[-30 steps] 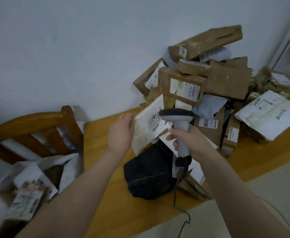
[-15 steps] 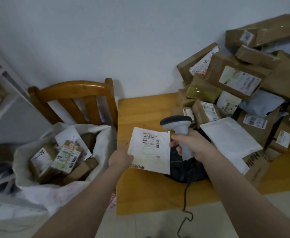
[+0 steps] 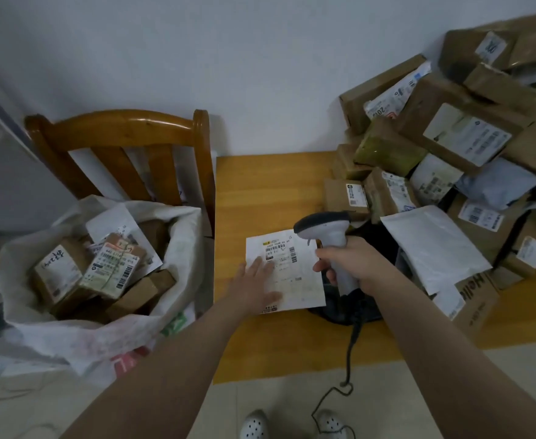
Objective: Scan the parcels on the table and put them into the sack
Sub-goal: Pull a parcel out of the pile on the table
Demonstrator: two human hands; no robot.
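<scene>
Here, flat left hand (image 3: pixel 257 282) presses white parcel (image 3: pixel 296 280); right hand (image 3: pixel 352 264) grips scanner (image 3: pixel 322 223); sack (image 3: pixel 182 239) by chair (image 3: pixel 117 128) alongside.

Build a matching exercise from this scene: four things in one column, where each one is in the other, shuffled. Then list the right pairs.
Things
1. barcode scanner
2. white flat parcel
3. sack
4. black parcel

Places
A. at the wooden chair, parcels inside
B. on the table, under the flat left hand
C. gripped in the right hand
D. on the table, partly hidden below the right hand

Pairs: 1-C, 2-B, 3-A, 4-D
</scene>
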